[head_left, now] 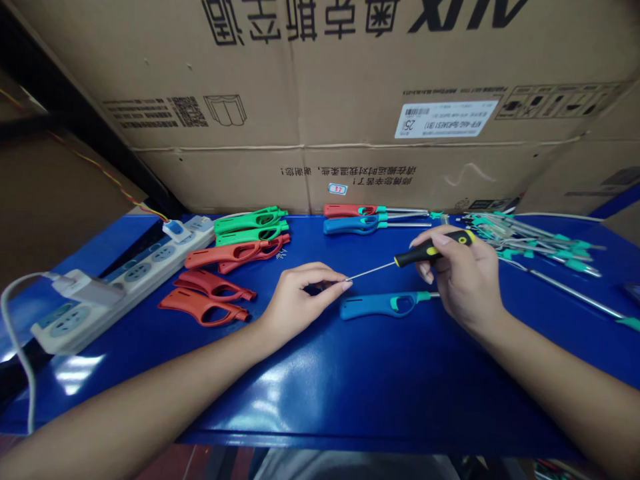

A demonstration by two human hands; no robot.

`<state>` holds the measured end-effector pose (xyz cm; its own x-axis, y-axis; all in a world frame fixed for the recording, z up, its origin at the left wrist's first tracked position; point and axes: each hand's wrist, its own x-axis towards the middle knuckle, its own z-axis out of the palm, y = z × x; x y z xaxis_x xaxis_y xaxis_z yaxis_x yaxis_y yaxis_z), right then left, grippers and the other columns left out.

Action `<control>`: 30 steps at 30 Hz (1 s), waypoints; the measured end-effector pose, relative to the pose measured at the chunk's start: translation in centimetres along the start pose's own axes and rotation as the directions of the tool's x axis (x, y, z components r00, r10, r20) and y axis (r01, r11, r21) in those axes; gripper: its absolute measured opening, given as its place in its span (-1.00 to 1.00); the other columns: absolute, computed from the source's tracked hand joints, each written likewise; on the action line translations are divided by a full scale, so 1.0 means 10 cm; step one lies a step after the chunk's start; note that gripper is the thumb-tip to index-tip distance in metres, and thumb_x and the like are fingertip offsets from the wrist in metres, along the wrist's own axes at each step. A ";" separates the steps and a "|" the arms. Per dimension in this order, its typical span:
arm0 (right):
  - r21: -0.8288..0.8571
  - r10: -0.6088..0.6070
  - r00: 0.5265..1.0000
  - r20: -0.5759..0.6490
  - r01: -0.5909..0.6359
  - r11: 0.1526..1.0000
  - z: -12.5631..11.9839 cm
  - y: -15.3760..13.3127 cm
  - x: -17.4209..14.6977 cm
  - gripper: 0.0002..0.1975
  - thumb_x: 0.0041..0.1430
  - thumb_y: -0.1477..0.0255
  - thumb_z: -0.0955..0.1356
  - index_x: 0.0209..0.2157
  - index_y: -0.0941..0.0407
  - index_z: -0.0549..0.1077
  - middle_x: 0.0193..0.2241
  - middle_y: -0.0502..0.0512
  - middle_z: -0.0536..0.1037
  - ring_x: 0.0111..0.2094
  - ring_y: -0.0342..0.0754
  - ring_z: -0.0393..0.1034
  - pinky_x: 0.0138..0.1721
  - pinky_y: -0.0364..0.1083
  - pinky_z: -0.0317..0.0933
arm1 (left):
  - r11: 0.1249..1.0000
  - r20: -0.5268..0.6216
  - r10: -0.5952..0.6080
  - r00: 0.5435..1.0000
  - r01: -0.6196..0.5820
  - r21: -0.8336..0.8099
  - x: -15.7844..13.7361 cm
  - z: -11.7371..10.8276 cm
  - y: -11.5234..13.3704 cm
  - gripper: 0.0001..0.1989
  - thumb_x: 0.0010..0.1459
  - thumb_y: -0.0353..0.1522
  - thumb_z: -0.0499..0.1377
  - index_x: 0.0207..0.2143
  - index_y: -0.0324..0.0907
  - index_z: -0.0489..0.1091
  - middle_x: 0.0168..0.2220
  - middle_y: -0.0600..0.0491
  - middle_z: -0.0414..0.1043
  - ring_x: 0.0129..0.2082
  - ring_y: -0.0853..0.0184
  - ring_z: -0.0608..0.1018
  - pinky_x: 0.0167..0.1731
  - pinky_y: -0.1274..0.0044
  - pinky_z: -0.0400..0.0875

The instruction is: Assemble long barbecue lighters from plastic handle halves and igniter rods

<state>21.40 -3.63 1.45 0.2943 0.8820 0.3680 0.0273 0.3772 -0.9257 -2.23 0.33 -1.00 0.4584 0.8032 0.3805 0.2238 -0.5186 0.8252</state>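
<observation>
Fingers (pixel 326 273) of the left hand (pixel 295 290) pinch a tiny piece (pixel 348 280) at the tip of the screwdriver (pixel 409 257), right hand (pixel 467 280) curled round its handle, between the desk's (pixel 390 393) front and back edges; a skewed push might flick the piece away.

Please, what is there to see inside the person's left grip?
The thin tip of the screwdriver reaches the closed fingertips of the left grip. Anything small between them is covered, so I cannot tell.

A long white plastic power strip (pixel 149 263) lies at left, near a brown cardboard panel (pixel 320 87) bearing a white rectangular label (pixel 450 120).
</observation>
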 end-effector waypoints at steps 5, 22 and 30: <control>-0.021 -0.014 1.000 0.022 0.014 1.000 0.00 -0.01 0.02 -0.80 0.20 0.28 0.40 -0.44 0.07 0.55 -0.61 -0.02 0.41 -0.64 -0.16 0.25 -0.66 -0.13 0.11 | 0.999 0.027 0.043 0.999 -0.043 0.015 0.00 0.00 0.02 -0.90 0.22 -0.34 0.30 -0.31 -0.10 0.64 -0.30 0.00 0.63 -0.30 0.30 0.62 -0.22 0.51 0.48; -0.245 -0.390 0.911 0.132 0.411 0.878 0.05 -0.22 -0.20 -0.55 0.13 0.32 0.51 0.05 -0.11 0.43 -0.23 0.09 0.57 -0.48 -0.09 0.50 -0.59 -0.10 0.36 | 0.979 0.225 0.180 0.958 -0.196 0.050 -0.17 0.17 0.11 -0.93 0.22 -0.36 0.31 -0.29 -0.10 0.62 -0.28 0.03 0.61 -0.26 0.30 0.54 -0.14 0.43 0.40; -0.172 -0.375 0.859 0.348 0.451 0.875 0.13 -0.20 -0.20 -0.34 0.24 0.51 0.40 0.27 -0.17 0.15 -0.29 0.03 0.52 -0.41 -0.09 0.52 -0.59 -0.16 0.41 | 0.960 0.215 0.129 0.968 -0.177 0.218 -0.15 0.11 0.10 -0.67 0.12 -0.30 0.37 -0.04 -0.12 0.53 -0.09 0.02 0.54 -0.08 0.22 0.49 -0.01 0.36 0.38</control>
<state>19.53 -5.74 2.70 -0.0897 0.7150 0.6933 0.3215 0.6797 -0.6593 -1.79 -1.73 -1.18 0.6578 0.6473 0.3852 0.3212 -0.7036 0.6339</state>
